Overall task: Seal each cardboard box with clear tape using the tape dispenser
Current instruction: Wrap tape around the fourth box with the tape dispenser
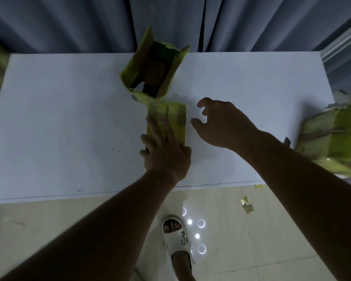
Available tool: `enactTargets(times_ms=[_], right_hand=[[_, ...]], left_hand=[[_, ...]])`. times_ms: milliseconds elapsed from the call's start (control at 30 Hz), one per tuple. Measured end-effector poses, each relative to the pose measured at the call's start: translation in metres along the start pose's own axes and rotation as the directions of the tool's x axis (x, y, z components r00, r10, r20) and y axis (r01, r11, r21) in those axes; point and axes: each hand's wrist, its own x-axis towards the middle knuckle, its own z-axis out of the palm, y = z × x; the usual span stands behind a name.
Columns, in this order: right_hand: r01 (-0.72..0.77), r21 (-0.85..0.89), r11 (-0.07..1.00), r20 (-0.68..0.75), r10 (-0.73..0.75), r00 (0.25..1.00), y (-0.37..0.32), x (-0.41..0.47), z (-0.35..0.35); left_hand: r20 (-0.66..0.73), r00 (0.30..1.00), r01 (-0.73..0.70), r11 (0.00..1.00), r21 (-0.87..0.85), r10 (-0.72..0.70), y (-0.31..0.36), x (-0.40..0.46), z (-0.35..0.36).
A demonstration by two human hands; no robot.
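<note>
Flat on the closed box (171, 118), the left hand (166, 151) pressed its flaps shut with straight fingers; the right hand (221, 122) hovered beside it, loosely curled, grasping nothing. Beyond, an open box (150, 67) awaited sealing. No tape dispenser was visible; most work seemingly remained.

Makeshift packing room | white table (69, 118) – grey curtain (69, 21) – tiled floor (251, 230)
</note>
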Motion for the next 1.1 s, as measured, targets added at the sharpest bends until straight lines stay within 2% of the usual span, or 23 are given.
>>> enactTargets(times_ms=[300, 467, 600, 900, 1100], right_hand=[[-0.041, 0.016, 0.999, 0.016, 0.041, 0.999, 0.018, -0.016, 0.016], [-0.071, 0.046, 0.996, -0.009, 0.072, 0.997, 0.02, -0.04, 0.02], [-0.074, 0.015, 0.997, -0.039, 0.075, 0.996, 0.016, -0.066, 0.021], [-0.117, 0.062, 0.991, -0.189, 0.127, 0.974, -0.015, -0.175, 0.008], [-0.166, 0.044, 0.985, -0.23, 0.171, 0.958, -0.036, -0.277, -0.046]], left_hand=[[0.005, 1.0, -0.023, 0.997, 0.07, 0.023, -0.007, 0.007, 0.009], [-0.002, 0.993, -0.116, 0.985, 0.13, 0.118, -0.018, 0.004, 0.004], [0.056, 0.981, -0.194, 0.962, 0.193, 0.187, -0.016, -0.011, -0.016], [0.119, 0.939, -0.342, 0.9, 0.27, 0.321, -0.007, -0.107, -0.084], [0.244, 0.901, -0.413, 0.882, 0.226, 0.359, 0.013, -0.187, -0.159]])
